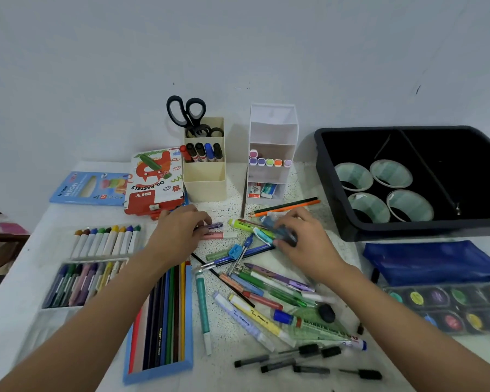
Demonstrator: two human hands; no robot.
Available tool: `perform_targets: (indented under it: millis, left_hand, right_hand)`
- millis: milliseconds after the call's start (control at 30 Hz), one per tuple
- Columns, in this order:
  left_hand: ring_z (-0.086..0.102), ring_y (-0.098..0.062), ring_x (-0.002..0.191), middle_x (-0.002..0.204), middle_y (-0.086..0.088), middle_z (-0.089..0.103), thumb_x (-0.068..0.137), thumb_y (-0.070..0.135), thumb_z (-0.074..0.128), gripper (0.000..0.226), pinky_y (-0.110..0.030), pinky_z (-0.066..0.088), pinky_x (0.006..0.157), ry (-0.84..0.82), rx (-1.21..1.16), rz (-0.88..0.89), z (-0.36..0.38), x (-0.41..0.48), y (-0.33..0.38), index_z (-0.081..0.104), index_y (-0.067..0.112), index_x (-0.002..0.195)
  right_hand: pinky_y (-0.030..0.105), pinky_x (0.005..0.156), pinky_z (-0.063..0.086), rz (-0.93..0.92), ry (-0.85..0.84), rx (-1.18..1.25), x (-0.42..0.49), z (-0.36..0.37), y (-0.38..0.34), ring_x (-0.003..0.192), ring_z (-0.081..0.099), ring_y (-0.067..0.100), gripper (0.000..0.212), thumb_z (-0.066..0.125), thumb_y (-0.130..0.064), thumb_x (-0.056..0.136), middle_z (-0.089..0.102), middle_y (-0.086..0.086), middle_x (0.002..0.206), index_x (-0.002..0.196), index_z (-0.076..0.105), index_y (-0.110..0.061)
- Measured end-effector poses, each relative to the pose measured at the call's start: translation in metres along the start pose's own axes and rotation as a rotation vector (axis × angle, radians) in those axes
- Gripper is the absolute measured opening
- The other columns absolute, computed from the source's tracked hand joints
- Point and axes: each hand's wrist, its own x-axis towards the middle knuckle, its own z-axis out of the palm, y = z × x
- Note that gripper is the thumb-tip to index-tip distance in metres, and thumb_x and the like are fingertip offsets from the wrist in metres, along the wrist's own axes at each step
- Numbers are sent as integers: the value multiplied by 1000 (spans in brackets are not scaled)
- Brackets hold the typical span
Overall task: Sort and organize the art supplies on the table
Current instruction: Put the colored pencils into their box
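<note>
A loose heap of pens, markers and highlighters (255,290) covers the middle of the table. My left hand (178,233) reaches over it, fingertips pinching a purple pen (214,225), with a pink highlighter (219,236) just below. My right hand (303,239) grips a blurred blue and black object (280,232), beside a lime highlighter (244,225). A blue compass (239,251) lies between my hands. Behind stand a cream holder (205,179) with markers and scissors (186,111), and a white tiered organizer (270,154) with pastel markers.
At left lie a crayon tray (105,241), a pen tray (79,284) and a blue box of coloured pencils (161,321). An oil pastels box (156,182) and neon box (89,188) sit behind. At right: a black bin with tape rolls (408,182), blue pouch (433,261), watercolour palette (450,306).
</note>
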Motion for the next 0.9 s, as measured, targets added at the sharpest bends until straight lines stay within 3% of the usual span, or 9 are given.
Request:
perform_targets:
  millis: [133,233,300,433,533,800,900]
  left_hand:
    - [59,-16,84,88,8,59,91,19,70,15,-43,48,80,42,-81,2,-7,-6,2,73,22,105]
    - [59,-10,77,85,5,61,89,13,71,15,-25,47,71,72,-195,-8,-17,-13,8,74,18,103]
    - [60,-4,76,85,6,62,89,13,71,14,-17,44,68,75,-281,-50,-27,-20,13,74,22,101]
    - [65,-4,74,80,12,67,86,17,76,12,-23,53,66,45,-432,-103,-45,-38,21,73,25,96]
    - [69,-6,74,77,9,72,84,18,78,14,-23,55,66,-13,-510,-129,-55,-51,20,73,27,93]
    - [71,-13,79,85,7,71,85,25,76,16,-31,59,73,-13,-664,-223,-69,-69,7,72,27,100]
    - [74,-15,75,88,1,69,88,20,74,18,-31,57,70,-19,-735,-267,-74,-75,2,68,27,104]
  right_hand:
    - [28,79,43,-76,48,-81,-3,3,0,94,52,18,21,75,-7,81,51,-2,102,97,71,-19]
    - [27,77,43,-120,7,-34,-6,6,-12,91,51,14,15,74,-11,83,55,-5,96,95,73,-18]
    - [20,71,41,-151,-95,18,-10,7,-24,81,51,7,9,73,-16,85,58,-9,87,93,74,-19]
    - [18,62,44,-207,-310,20,-20,10,-47,71,56,3,6,71,-19,85,63,-13,79,83,72,-24]
    - [24,63,46,-240,-402,-167,-25,11,-59,72,58,6,7,67,-25,87,66,-10,81,81,71,-25]
    - [35,63,55,-218,-380,-474,-29,15,-81,74,63,22,16,58,-26,89,64,0,83,78,64,-17]
    - [31,61,47,-182,-394,-509,-31,18,-89,77,62,26,19,53,-27,92,61,2,85,79,58,-14]
